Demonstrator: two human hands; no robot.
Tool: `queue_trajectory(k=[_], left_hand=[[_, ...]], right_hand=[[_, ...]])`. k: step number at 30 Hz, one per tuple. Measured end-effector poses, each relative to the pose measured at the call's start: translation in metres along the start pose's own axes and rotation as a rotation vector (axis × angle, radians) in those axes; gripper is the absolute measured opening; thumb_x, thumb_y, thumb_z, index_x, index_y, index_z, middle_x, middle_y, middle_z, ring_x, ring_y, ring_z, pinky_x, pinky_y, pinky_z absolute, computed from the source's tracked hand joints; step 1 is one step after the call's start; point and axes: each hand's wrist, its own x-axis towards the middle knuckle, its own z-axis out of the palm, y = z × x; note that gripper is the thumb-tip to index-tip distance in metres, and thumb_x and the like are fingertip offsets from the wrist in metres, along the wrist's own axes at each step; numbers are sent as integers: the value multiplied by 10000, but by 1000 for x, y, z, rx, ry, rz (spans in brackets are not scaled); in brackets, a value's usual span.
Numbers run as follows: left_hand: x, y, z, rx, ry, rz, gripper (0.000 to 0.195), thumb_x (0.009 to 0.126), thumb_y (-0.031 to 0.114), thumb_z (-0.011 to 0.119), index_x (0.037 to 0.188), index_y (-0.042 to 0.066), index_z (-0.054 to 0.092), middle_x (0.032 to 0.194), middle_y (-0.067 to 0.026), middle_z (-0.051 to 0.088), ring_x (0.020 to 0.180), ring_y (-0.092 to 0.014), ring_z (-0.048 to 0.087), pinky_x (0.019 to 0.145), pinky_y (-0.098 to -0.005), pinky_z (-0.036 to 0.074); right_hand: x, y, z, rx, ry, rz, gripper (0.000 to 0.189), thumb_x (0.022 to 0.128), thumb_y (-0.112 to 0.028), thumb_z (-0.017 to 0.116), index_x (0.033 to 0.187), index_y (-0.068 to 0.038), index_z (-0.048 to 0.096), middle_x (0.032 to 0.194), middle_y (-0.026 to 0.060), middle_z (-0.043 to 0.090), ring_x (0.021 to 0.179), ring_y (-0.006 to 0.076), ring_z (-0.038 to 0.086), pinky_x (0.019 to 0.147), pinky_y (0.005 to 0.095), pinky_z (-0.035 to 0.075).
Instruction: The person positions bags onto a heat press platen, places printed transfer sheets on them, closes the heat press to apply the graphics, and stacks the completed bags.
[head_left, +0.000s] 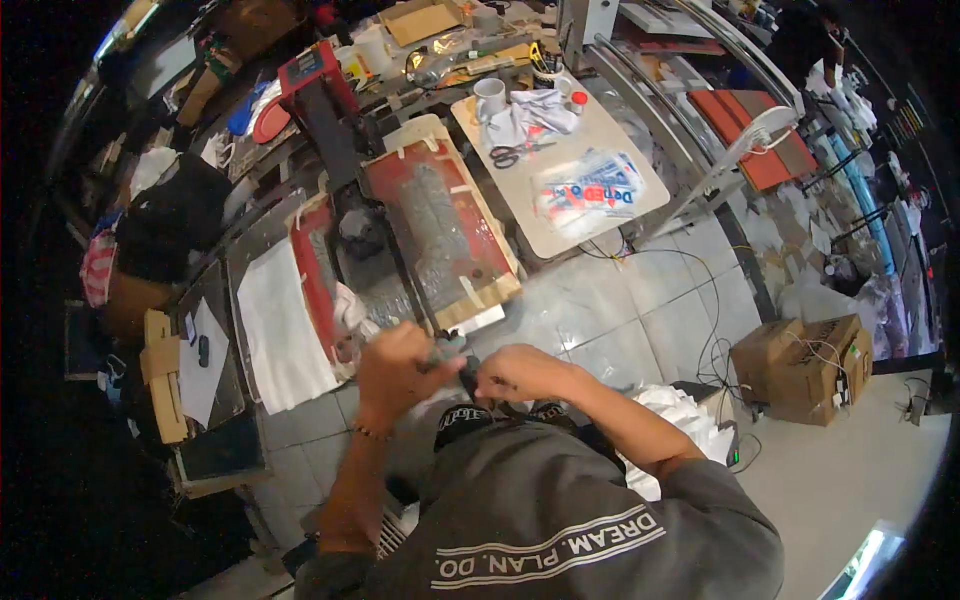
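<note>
My left hand (399, 367) is curled near the press's front end, with a small grey-green thing by its thumb; its exact grip is blurred. To its right, my right hand (517, 375) has bent fingers beside a dark handle-like part (470, 375); whether it grips that part I cannot tell. Ahead stands a red and black heat press (319, 82) with long dark arms reaching towards me. Beneath and beside these arms lie red-faced boards with grey tape, one at the right (487, 232) and one at the left (311, 262). A crumpled pale cloth (351, 311) touches the left board.
White fabric (277, 330) lies at the left. On a beige board (555, 236) are scissors (504, 156), a white mug (490, 96), a cloth (529, 116) and printed sheets (589, 187). Cables (716, 300) trail over the tiled floor near a cardboard box (795, 367). A person (814, 49) is at the far right.
</note>
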Motion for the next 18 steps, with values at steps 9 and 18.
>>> queue_trajectory(k=[9,18], left_hand=[[-7,-16,3,-232,520,-221,311,920,71,711,682,3,521,652,-53,476,559,-149,436,516,-345,343],[-91,-187,4,-486,1217,-705,169,972,178,672,959,11,654,852,-51,634,709,-101,576,631,-254,465]], right_hand=[[51,-77,-21,-44,418,-229,331,901,-296,706,727,-24,634,727,152,631,679,378,623,623,473,470],[107,-83,11,-252,341,-232,282,884,-297,730,804,-40,644,821,151,602,782,356,624,676,467,492]])
